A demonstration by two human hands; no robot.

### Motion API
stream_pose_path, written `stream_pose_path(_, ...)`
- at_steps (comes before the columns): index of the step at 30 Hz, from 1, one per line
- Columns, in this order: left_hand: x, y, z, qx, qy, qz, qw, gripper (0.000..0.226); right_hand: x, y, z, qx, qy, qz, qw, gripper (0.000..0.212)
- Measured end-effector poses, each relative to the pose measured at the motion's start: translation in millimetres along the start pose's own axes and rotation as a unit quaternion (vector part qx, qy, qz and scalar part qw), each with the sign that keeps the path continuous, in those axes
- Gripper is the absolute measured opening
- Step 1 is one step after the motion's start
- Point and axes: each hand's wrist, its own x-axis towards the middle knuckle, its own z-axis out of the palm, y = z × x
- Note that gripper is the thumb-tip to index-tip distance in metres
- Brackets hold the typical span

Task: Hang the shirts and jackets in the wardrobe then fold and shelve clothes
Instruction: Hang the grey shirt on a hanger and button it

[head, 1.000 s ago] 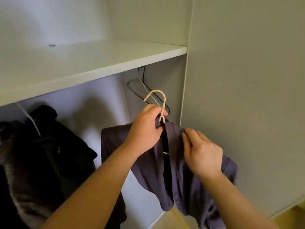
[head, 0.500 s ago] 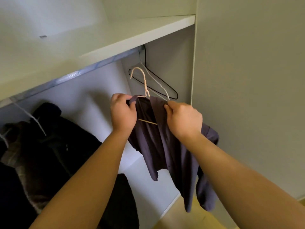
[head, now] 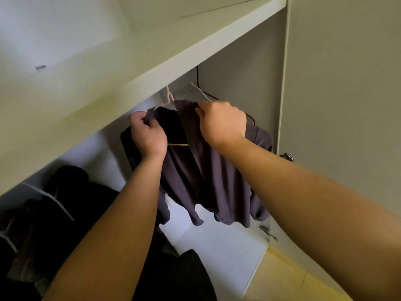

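Held the purple shirt [head: 217, 170] up inside the wardrobe, just under the front edge of the shelf [head: 173, 61], draped on a pale hanger [head: 170, 99]. Gripped a bunched fold of the collar on the left side with the left hand [head: 147, 135], fingers [head: 138, 118] curled tight on the cloth. Pinched the other side of the collar with the right hand [head: 221, 122], thumb and fingers closed on the fabric near its top edge. Found the hanger's neck and hook between the two hands and above them, rising toward the underside of the shelf, and judged the left hand a little nearer to it. Read the hanger's long axis as running roughly left to right, with its bottom bar [head: 178, 144] showing in the open front of the shirt. Judged the coming move to turn on carrying the hook up and over a rail lying above the fingers. Could not see any such rail: hidden behind the shelf edge together with the tip of the hook, so could not tell whether already hooked on. Made out empty hangers [head: 201, 92] just behind the right hand, partly covered by it, and dark clothes [head: 65, 213] hanging well off to the left, too dim to tell apart. Lost part of the shirt's left side behind the left forearm.
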Motion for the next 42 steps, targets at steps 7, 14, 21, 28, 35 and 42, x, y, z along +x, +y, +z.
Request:
stream_pose_path(7,18.8,-14.1,-1.3,0.038,-0.022,0.009,0.999,0.024,20.1,-7.2,20.9,-0.006,-0.017,0.015,1.000,0.026)
stream_pose_path(14,33.1,-41.9,-6.2,0.100,-0.077,-0.040,0.991,0.040,30.8,-5.7,43.3,-0.027,-0.057,-0.003,0.998,0.028)
stream_pose_path(21,-3.0,-59.3,-12.5,0.089,-0.072,-0.047,0.992,0.028,23.9,3.0,60.7,-0.041,-0.047,-0.051,0.997,0.031)
stream_pose_path(28,-35.4,-77.3,-26.9,0.159,-0.116,-0.029,0.980,0.021,-3.4,17.2,73.7,-0.069,-0.027,-0.058,0.996,0.057)
stream_pose_path(35,-48.3,-93.0,-40.4,0.192,-0.162,-0.037,0.967,0.020,-18.4,26.9,85.8,-0.064,-0.013,-0.023,0.998,0.074)
stream_pose_path(42,-61.5,-110.4,-42.1,0.229,-0.188,-0.100,0.950,0.005,-42.6,34.5,100.6,-0.006,-0.005,-0.064,0.998,0.036)
